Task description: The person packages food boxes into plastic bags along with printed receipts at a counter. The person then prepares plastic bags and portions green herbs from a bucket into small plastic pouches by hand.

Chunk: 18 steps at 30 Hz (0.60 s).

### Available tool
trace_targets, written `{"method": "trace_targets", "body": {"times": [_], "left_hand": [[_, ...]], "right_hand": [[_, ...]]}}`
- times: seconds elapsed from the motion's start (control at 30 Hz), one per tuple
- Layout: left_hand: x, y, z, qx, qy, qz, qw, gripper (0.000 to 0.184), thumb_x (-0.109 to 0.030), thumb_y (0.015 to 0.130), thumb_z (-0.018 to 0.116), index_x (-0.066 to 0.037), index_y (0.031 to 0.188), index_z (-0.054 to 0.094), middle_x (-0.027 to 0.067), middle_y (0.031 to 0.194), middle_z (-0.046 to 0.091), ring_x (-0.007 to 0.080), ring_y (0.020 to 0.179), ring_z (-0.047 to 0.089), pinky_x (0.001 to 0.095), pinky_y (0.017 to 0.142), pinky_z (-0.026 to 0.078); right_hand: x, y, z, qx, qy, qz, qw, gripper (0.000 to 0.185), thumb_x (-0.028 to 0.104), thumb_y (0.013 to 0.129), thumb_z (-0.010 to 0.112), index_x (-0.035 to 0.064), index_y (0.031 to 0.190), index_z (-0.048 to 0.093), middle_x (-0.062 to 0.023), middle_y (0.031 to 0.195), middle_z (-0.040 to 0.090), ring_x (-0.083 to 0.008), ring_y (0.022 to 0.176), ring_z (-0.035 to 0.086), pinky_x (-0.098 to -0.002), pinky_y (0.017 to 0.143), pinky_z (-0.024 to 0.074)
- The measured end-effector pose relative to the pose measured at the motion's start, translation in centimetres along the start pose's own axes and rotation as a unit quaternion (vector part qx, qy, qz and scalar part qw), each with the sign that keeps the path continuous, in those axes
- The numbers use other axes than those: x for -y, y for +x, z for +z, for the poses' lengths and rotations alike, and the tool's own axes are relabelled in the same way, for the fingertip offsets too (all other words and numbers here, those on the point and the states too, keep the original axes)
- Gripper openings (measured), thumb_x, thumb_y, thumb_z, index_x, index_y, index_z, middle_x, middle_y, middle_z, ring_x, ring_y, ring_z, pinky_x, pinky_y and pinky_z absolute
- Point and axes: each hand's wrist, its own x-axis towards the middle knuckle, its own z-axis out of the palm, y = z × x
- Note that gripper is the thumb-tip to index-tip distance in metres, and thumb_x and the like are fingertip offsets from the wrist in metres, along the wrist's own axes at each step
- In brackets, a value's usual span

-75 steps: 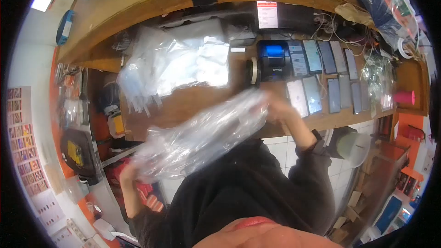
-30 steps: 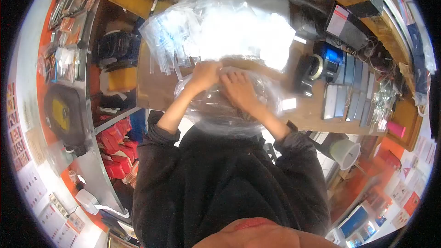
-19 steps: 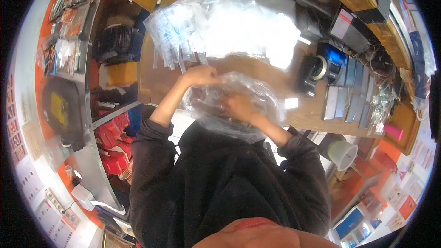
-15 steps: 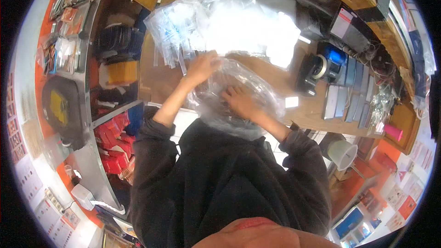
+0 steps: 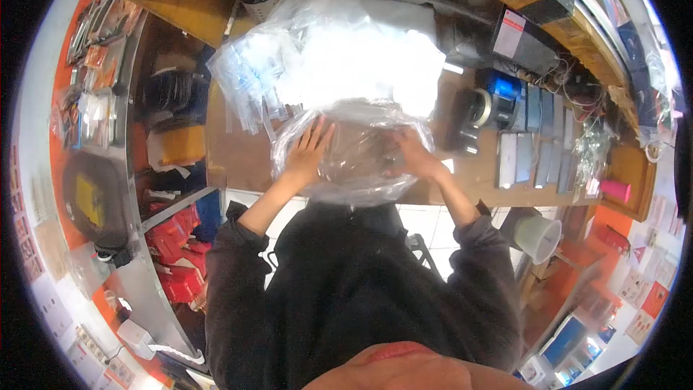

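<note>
1. On the near side of the bright plastic pile, the clear plastic bag lies over the counter, under and between both hands;
2. nearer the pile's left end, the left hand rests released, fingers spread on the bag;
3. nearer its right end, the right hand touches the bag; whether it pinches plastic, I cannot tell

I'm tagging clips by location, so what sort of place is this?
Probably a small shop, perhaps one dealing in phones: the wooden counter holds rows of phone-like devices, what looks like a receipt printer, and clear plastic packaging.
</note>
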Motion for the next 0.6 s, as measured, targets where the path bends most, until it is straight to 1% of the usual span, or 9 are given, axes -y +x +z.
{"method": "trace_targets", "body": {"times": [0.03, 0.07, 0.1, 0.2, 0.27, 0.37, 0.43, 0.57, 0.6], "left_hand": [[0.0, 0.3, 0.1, -0.013, 0.044, -0.003, 0.999, 0.125, -0.033, 0.052, 0.084, -0.012, 0.148, 0.008, 0.0146, 0.153, 0.008, 0.0329, 0.138, 0.021, 0.0422, 0.109, 0.025], [-0.4, 0.5, -0.3, -0.016, 0.046, -0.002, 0.999, 0.125, -0.033, 0.052, 0.084, -0.012, 0.148, 0.008, 0.0146, 0.153, 0.008, 0.0329, 0.138, 0.021, 0.0422, 0.109, 0.025], [-0.9, 0.8, -0.7, 0.021, 0.062, -0.018, 0.998, 0.123, -0.033, 0.053, 0.084, -0.010, 0.147, 0.008, 0.0160, 0.152, 0.009, 0.0335, 0.138, 0.020, 0.0417, 0.109, 0.026], [-2.1, 1.2, -1.9, 0.047, 0.063, -0.029, 0.997, 0.115, -0.031, 0.058, 0.082, -0.007, 0.146, 0.013, 0.0186, 0.150, 0.015, 0.0344, 0.137, 0.023, 0.0412, 0.108, 0.027], [-2.3, 1.2, -2.9, 0.036, 0.048, -0.026, 0.998, 0.108, -0.029, 0.061, 0.080, -0.005, 0.145, 0.017, 0.0199, 0.149, 0.019, 0.0347, 0.136, 0.025, 0.0413, 0.108, 0.028], [-2.1, 1.8, -6.4, 0.107, -0.165, -0.017, 0.980, 0.099, -0.033, 0.068, 0.078, -0.009, 0.145, 0.021, 0.0250, 0.142, 0.032, 0.0352, 0.135, 0.028, 0.0416, 0.110, 0.024], [-2.7, 2.6, -9.4, 0.075, -0.336, 0.058, 0.937, 0.069, -0.029, 0.080, 0.069, -0.009, 0.138, 0.037, 0.0199, 0.131, 0.048, 0.0311, 0.122, 0.047, 0.0392, 0.105, 0.034], [-3.1, 8.1, -11.4, 0.089, -0.430, 0.063, 0.896, 0.055, -0.030, 0.084, 0.066, -0.009, 0.131, 0.046, 0.0129, 0.126, 0.055, 0.0272, 0.110, 0.056, 0.0375, 0.096, 0.042], [-3.8, 9.9, -11.4, 0.023, -0.435, 0.066, 0.898, 0.050, -0.026, 0.083, 0.066, -0.006, 0.126, 0.049, 0.0149, 0.121, 0.057, 0.0273, 0.106, 0.057, 0.0361, 0.093, 0.043]], "right_hand": [[0.5, 0.7, -2.3, 0.060, 0.178, 0.004, 0.982, 0.053, 0.028, 0.077, 0.072, -0.0007, 0.118, 0.056, -0.0199, 0.108, 0.061, -0.0252, 0.098, 0.060, -0.0373, 0.084, 0.0488], [0.1, 1.8, -3.9, 0.014, 0.337, 0.083, 0.938, 0.025, 0.019, 0.083, 0.065, 0.0010, 0.100, 0.067, -0.0117, 0.093, 0.067, -0.0178, 0.087, 0.062, -0.0317, 0.078, 0.0493], [0.0, 3.3, -4.9, -0.122, 0.366, 0.107, 0.916, 0.018, 0.009, 0.087, 0.058, 0.0000, 0.098, 0.067, -0.0088, 0.081, 0.069, -0.0122, 0.076, 0.062, -0.0280, 0.072, 0.0490], [-2.8, 8.8, -5.8, -0.382, 0.218, 0.124, 0.890, 0.017, 0.011, 0.085, 0.062, -0.0013, 0.094, 0.067, -0.0114, 0.079, 0.067, -0.0195, 0.069, 0.062, -0.0301, 0.067, 0.0481], [-7.1, 12.1, -1.9, -0.446, 0.097, 0.152, 0.877, 0.017, 0.013, 0.082, 0.065, -0.0011, 0.092, 0.066, -0.0111, 0.076, 0.066, -0.0197, 0.066, 0.061, -0.0307, 0.064, 0.0476], [-6.8, 12.4, -1.9, -0.486, 0.147, 0.182, 0.842, 0.021, 0.016, 0.074, 0.074, 0.0000, 0.085, 0.066, -0.0092, 0.067, 0.063, -0.0189, 0.057, 0.055, -0.0314, 0.057, 0.0452], [-7.7, 11.9, -1.3, -0.489, 0.213, 0.192, 0.823, 0.018, 0.016, 0.075, 0.073, 0.0007, 0.081, 0.067, -0.0097, 0.068, 0.064, -0.0183, 0.059, 0.057, -0.0305, 0.059, 0.0454], [-7.0, 10.1, -1.8, -0.520, 0.307, 0.185, 0.775, 0.016, 0.013, 0.081, 0.070, -0.0025, 0.082, 0.066, -0.0057, 0.068, 0.062, -0.0102, 0.061, 0.052, -0.0253, 0.059, 0.0426], [-7.1, 9.9, -1.8, -0.522, 0.306, 0.187, 0.774, 0.016, 0.013, 0.081, 0.070, -0.0025, 0.082, 0.066, -0.0057, 0.068, 0.062, -0.0102, 0.061, 0.052, -0.0253, 0.059, 0.0426]]}}
